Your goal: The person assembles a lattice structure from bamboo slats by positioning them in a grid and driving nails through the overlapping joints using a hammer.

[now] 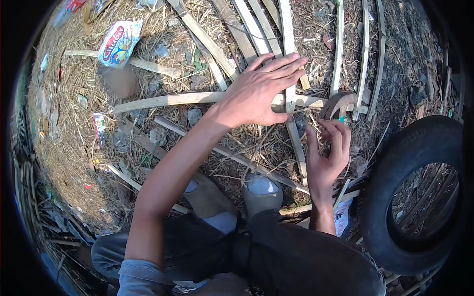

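My left hand (259,91) lies flat with fingers stretched over several pale split-wood strips that fan out away from me. Under it runs a crosswise strip (165,101), and the thumb touches a lengthwise strip (289,74) near where the two cross. My right hand (330,148) hovers just right of that strip, its fingers bent and apart, with nothing seen between them. Just beyond its fingertips a curved brown piece (338,104) lies over the crosswise strip; its kind is unclear. Further right are more long strips (364,59).
A black tyre (380,197) lies at the right. Straw-littered ground (74,163) holds a colourful wrapper (120,44), a smaller packet (99,129) and grey stones (158,135). My shoes (264,195) are close below the strips; loose strips (232,155) lie in front of them.
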{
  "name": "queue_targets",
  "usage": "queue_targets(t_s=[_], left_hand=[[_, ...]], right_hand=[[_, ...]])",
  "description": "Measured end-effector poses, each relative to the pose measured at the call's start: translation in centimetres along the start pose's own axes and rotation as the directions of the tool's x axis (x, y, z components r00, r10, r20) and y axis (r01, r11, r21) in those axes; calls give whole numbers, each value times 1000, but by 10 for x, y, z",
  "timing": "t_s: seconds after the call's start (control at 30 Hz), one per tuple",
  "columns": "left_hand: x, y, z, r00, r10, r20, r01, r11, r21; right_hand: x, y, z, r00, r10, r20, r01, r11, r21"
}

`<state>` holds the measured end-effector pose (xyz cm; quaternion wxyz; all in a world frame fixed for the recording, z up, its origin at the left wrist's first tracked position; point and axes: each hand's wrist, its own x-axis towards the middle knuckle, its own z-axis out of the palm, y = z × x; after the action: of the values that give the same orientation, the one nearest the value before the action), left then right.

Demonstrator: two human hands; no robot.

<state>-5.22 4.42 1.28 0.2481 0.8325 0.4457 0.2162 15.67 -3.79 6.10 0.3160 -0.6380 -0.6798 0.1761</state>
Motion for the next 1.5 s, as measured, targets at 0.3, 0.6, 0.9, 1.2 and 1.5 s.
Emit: queue_targets(t_s=[0.3,0.6,0.9,1.2,1.5], left_hand=[[5,3,-5,998,-38,50,40,999,-35],[2,-1,6,999,-44,-10,44,999,-18],[-6,-6,11,997,-22,-70,22,1000,-2],[10,-9,20,982,-33,-184,51,994,97],[16,-7,10,995,99,20,-101,963,250]], right_hand=[[21,7,37,969,-232,86,232,973,8],[28,3,54,992,-118,38,119,992,-47],[9,1,12,993,96,-62,-99,994,-48],[-3,59,-7,958,276,81,-264,956,-129],[-8,36,-51,936,350,-22,-347,933,97]])
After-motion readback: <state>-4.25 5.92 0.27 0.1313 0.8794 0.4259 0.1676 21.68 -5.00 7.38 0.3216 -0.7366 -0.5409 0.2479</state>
